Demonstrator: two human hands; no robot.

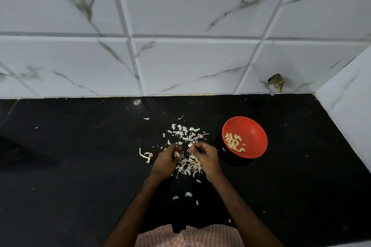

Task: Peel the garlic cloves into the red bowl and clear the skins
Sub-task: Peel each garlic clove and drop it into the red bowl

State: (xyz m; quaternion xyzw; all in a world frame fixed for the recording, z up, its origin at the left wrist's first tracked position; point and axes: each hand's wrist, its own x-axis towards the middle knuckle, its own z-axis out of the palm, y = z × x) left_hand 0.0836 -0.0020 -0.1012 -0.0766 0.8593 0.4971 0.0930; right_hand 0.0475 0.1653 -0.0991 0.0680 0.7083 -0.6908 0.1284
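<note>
Pinched at the fingertips of the right hand point(206, 158): a garlic clove point(190, 145), pinkish skin partly on. Gripped in the curled fingers of the left hand point(166, 161): a pale piece point(176, 154), probably another clove. Both hands close together, low over the black counter point(80, 166). Loose skins point(187, 133) scattered beyond the fingers and heaped between the wrists, partly hidden by the hands. Dry stalk point(147, 155) just left of the left hand. Red bowl point(257, 130) near on the right, peeled cloves point(233, 143) inside. White marbled tiles point(180, 66) behind, with a dark chipped hole point(276, 82) low down. Checked cloth point(188, 235) at the bottom edge.
</note>
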